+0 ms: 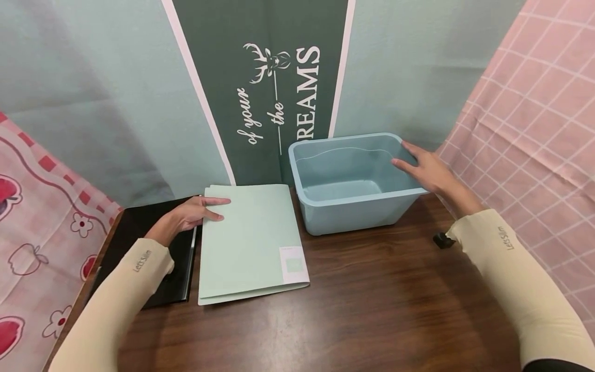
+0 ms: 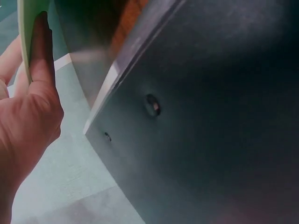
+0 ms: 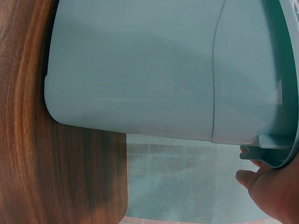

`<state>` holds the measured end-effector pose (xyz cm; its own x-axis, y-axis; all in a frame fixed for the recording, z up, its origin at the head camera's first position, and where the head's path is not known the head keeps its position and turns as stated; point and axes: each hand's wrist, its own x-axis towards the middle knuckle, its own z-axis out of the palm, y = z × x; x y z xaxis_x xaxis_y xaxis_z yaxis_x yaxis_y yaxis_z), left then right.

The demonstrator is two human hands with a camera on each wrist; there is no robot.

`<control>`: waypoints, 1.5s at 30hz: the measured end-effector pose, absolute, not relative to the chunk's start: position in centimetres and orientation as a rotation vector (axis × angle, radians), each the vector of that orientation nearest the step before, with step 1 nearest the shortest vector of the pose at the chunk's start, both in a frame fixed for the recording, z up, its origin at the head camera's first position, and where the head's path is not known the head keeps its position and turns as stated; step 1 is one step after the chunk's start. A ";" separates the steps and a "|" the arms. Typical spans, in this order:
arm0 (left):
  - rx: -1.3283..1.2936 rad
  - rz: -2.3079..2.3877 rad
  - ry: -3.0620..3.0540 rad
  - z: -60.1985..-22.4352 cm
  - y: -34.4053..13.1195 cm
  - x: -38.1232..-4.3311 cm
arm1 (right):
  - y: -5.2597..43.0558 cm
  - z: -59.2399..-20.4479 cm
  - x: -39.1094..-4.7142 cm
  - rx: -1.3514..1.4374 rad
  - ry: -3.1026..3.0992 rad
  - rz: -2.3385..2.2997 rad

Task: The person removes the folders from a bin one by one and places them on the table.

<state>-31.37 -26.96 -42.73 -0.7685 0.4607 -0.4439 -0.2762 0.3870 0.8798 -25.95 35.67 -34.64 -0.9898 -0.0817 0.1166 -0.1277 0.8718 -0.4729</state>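
A pale green paper folder (image 1: 251, 237) lies on the table, with a white label near its lower right corner. My left hand (image 1: 197, 212) pinches its left edge, thumb and a finger on the top face. The left wrist view shows that edge (image 2: 25, 42) between the fingers of my left hand (image 2: 32, 107). A blue-grey plastic bin (image 1: 358, 212) stands to the right of the folder, its inside visible from above. My right hand (image 1: 427, 168) grips the bin's right rim, and in the right wrist view the fingers curl under the lip of the bin (image 3: 140, 70).
A flat black binder-like thing (image 1: 174, 281) with metal rivets lies left of the folder, partly under my left forearm. Patterned cloths, including a pink checked one (image 1: 534, 155), enclose the wooden table (image 1: 372, 310) on the far side and both flanks.
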 end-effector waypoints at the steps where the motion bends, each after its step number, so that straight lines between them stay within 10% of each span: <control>1: 0.143 1.446 1.985 -42.8 -26.9 -31.3 | 35.7 -34.7 -25.9 0.166 -2.954 0.752; 29: 0.197 0.962 2.556 -42.5 -23.9 -28.8 | 35.2 -34.6 -27.3 0.300 -2.960 0.589; 45: 0.484 0.619 2.877 -33.5 -26.6 -27.5 | 35.5 -31.6 -26.8 0.408 -3.051 0.223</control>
